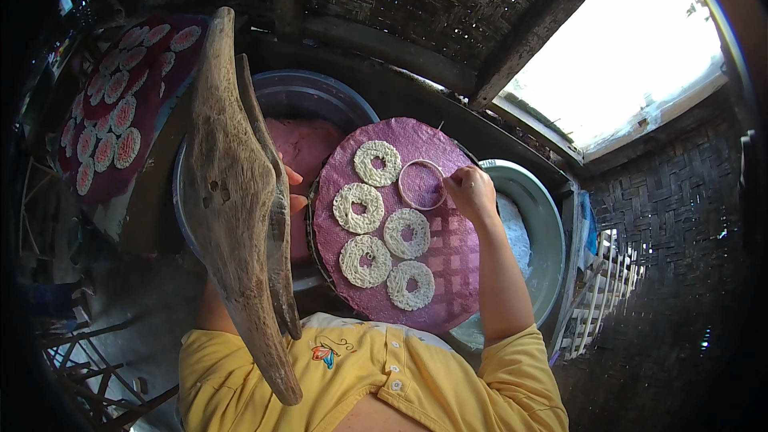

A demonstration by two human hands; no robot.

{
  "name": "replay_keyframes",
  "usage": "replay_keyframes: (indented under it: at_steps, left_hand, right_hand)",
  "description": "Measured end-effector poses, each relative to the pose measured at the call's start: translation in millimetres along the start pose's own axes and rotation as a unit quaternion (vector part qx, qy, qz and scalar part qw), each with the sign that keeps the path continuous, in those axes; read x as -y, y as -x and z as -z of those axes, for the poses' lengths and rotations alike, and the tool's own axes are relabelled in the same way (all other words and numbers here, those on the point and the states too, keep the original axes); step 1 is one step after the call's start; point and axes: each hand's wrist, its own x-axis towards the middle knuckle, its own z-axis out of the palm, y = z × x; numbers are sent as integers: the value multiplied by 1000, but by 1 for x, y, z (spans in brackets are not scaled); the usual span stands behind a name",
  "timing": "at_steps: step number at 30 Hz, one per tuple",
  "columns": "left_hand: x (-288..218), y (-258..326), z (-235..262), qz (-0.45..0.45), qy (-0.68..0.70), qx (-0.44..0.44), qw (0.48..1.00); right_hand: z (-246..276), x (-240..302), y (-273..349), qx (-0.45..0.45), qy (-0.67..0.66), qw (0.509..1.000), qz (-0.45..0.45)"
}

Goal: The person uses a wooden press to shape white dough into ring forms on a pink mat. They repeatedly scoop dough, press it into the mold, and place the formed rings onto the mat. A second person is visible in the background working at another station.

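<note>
My right hand (472, 192) is closed, its fingertips pinching the right edge of a thin pale ring (422, 162). The ring lies over a round tray covered in pink-purple cloth (448, 296). Several white, lacy rings of stringy dough (408, 233) with open centres rest on the cloth, left of and below the ring. Most of my left hand (296, 190) is hidden behind a large weathered wooden beam (228, 160). Only some fingertips show at the beam's right side, near the tray's left edge. What that hand holds cannot be seen.
Behind the beam stands a dark basin (312, 84) with a pink mass (302, 140) in it. A grey-green basin (552, 272) holding something white is at the right. Pink-and-white rounds (116, 86) lie on dark red cloth at far left. Woven walls surround a bright window (624, 48).
</note>
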Motion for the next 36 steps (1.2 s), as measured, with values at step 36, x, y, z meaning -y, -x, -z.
replay_keyframes:
  at_steps: [36]
  left_hand:
    - [-39, -188, -191, 56, 764, 154, 624]
  right_hand:
    - [109, -50, 48, 362, -470, 786, -177]
